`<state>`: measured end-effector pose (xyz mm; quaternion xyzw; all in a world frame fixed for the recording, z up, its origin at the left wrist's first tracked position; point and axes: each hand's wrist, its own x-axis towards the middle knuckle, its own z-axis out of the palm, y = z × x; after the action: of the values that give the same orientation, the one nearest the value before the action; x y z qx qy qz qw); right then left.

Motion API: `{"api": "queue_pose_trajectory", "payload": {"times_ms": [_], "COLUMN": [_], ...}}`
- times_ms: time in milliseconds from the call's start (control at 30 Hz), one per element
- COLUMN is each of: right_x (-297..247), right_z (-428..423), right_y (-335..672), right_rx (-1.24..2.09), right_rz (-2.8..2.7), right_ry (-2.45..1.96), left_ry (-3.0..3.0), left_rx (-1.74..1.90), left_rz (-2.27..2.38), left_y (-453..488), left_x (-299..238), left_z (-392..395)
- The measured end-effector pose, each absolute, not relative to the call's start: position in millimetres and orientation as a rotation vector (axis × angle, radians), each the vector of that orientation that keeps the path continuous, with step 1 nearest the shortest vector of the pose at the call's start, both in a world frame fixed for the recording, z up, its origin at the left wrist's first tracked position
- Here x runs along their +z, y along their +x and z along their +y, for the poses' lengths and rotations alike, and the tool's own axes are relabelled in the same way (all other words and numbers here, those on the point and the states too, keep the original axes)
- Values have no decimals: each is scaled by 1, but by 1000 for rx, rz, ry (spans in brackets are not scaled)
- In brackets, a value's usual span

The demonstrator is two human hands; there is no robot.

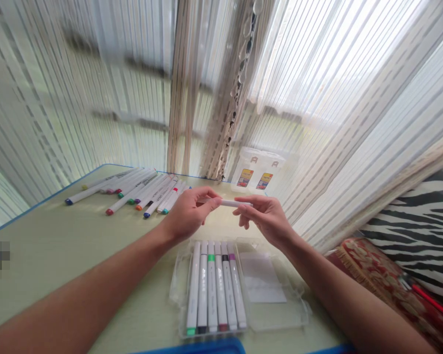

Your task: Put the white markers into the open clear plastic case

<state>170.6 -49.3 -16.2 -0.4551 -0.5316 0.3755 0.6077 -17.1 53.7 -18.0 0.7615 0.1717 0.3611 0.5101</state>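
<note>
A white marker [232, 202] lies level between my two hands, above the table. My left hand [190, 209] pinches one end of it between thumb and fingers. At the other end, the thumb and forefinger of my right hand [264, 216] close on the marker, with the lower fingers curled. Below my hands an open clear plastic case [179, 290] holds several white markers [212, 290] side by side, with green, black, dark red and purple colour marks. Its clear lid [280, 314] is folded out to the right, with a white paper [264, 280] in it.
Many loose white markers [147, 189] with coloured ends lie at the back left of the table [133, 260]. A second clear case with two labels [254, 169] stands against the curtain [133, 88]. A blue edge [206, 346] shows at the front.
</note>
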Motion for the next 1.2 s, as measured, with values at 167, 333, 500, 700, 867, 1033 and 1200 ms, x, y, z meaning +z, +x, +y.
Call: {"api": "queue_pose_trajectory", "payload": {"times_ms": [167,333,500,700,867,1033,1200], "right_x": [-16,-16,-15,-15,-14,-14,-14], "right_z": [-50,-50,-50,-48,-49,-50,-48], "right_y": [172,173,173,175,175,176,177], "right_rx": [952,1001,1016,996,1036,1031,941], "right_rz": [-1224,-1207,-1172,-1120,-1157,-1182,-1107], "right_ry": [-1008,-970,-963,-966,-933,-933,-955], "left_ry": [1832,1812,1701,1577,1553,1535,1560], "left_rx": [886,887,888,883,901,922,952], "left_rz": [434,446,409,359,380,384,396], "left_y": [-18,-17,-15,-14,-14,-13,-14], "left_x": [-17,-16,-16,-15,-15,-14,-11], "left_z": [55,55,55,52,53,53,52]}}
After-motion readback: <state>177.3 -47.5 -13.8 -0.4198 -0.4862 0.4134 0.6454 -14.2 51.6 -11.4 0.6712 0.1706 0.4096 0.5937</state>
